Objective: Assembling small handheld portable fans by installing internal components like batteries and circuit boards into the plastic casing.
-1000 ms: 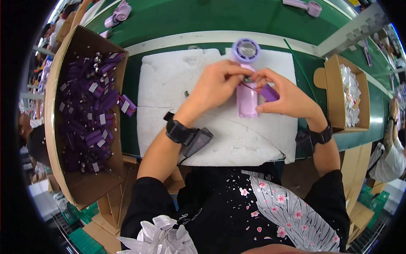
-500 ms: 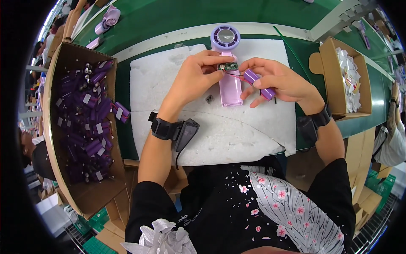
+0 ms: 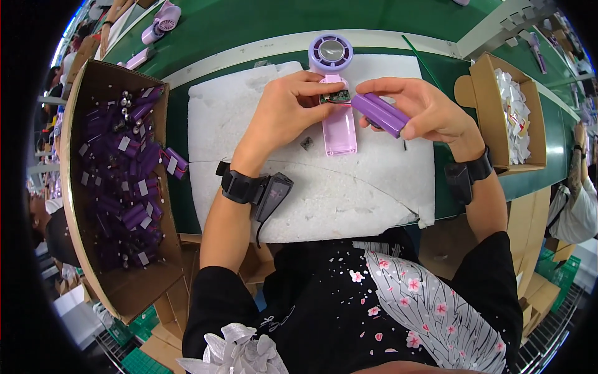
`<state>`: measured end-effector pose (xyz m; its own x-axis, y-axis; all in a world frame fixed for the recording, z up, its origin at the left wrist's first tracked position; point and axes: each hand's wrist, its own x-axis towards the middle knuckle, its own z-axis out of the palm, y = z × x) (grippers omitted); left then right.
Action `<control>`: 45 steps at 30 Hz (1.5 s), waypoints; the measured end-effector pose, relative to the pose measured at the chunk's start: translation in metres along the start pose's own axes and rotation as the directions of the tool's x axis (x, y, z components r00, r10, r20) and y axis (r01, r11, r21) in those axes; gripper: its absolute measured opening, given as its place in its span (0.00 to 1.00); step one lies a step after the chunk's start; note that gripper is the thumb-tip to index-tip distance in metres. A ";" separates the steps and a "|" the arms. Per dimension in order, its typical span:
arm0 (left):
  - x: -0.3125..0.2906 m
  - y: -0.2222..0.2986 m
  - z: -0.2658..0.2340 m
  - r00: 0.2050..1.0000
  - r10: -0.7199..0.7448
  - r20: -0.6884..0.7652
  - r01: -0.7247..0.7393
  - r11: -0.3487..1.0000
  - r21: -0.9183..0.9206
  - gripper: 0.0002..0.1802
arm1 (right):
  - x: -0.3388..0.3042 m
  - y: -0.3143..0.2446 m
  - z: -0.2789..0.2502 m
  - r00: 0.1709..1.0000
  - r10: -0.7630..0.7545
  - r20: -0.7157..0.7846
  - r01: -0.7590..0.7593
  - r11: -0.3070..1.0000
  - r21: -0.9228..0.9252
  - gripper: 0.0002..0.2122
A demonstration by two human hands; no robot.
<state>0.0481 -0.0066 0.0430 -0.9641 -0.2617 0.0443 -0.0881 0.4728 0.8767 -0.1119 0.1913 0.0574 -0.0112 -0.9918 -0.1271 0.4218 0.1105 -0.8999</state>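
Note:
A handheld fan [image 3: 340,134] lies on a white foam sheet with its round purple head away from me and its pink handle opened, the hollow facing up. My left hand [image 3: 288,111] grips the fan's upper handle, its fingers at a small green circuit board [image 3: 337,96]. In my right hand [image 3: 436,112] is a purple battery pack [image 3: 381,113] of cylindrical cells, held tilted just right of the handle between thumb and fingers. Thin wires run near the board toward the pack; their far ends are hidden. A small dark piece [image 3: 306,144] rests on the foam left of the handle.
An open cardboard box [image 3: 118,287] heaped with purple battery packs stands at the left, one pack [image 3: 175,163] outside its edge. A smaller box [image 3: 536,149] of white pieces is at the right. A green strip [image 3: 430,75] lies beyond the foam sheet [image 3: 299,212].
My right hand has turned the battery pack so its long side faces up, and the fingers have shifted to its outer end. My left hand stays on the fan.

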 end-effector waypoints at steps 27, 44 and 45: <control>0.000 0.003 -0.004 0.997 0.043 0.061 -0.051 0.989 0.137 0.18 | 0.011 0.032 0.039 0.927 -0.371 -0.056 0.110 0.411 -0.905 0.28; 0.000 -0.005 -0.002 0.979 0.203 0.031 -0.206 0.967 0.150 0.15 | 0.006 0.038 0.058 0.891 -0.437 -0.119 0.048 0.352 -0.935 0.25; 0.001 -0.006 -0.003 0.976 0.215 0.028 -0.217 0.965 0.151 0.15 | 0.007 0.037 0.059 0.890 -0.439 -0.124 0.044 0.353 -0.935 0.25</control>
<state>0.0487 -0.0123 0.0397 -0.9672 -0.1302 0.2181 0.0861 0.6397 0.7638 -0.0429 0.1845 0.0476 -0.3079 -0.9230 0.2306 -0.6988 0.0550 -0.7132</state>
